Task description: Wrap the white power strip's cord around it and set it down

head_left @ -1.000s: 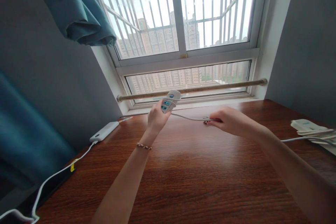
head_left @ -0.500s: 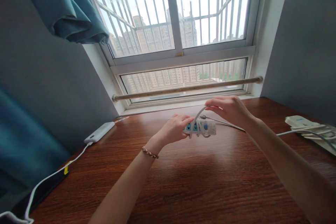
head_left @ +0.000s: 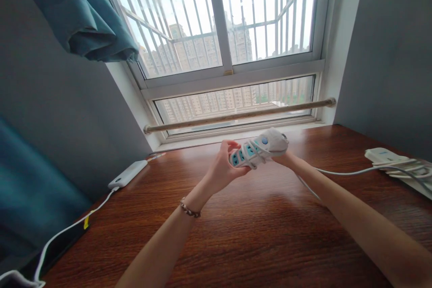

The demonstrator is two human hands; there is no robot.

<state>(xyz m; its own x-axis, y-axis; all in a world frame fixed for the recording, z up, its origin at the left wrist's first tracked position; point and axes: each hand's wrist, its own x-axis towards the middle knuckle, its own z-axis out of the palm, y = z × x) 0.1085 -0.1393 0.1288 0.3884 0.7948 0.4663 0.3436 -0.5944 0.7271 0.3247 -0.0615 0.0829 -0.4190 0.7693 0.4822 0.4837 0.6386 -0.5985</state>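
A white power strip [head_left: 258, 147] with blue sockets is held up above the brown wooden table [head_left: 236, 234], with its white cord [head_left: 340, 172] looped across its face. My left hand [head_left: 223, 168] grips its near end, fingers curled around it. My right hand [head_left: 285, 157] is mostly hidden behind the far end of the strip and holds it from below. The cord trails right over the table.
A white power bank [head_left: 127, 173] with a cable lies at the table's left edge by a dark phone [head_left: 57, 247]. Another white power strip with cords [head_left: 398, 162] rests at the right. A wooden rod [head_left: 239, 114] spans the window sill; teal curtain [head_left: 77, 13] hangs upper left.
The strip has risen from low over the table and tilted. The cord now lies wrapped over its face. My right hand has gone from above the strip to behind it.
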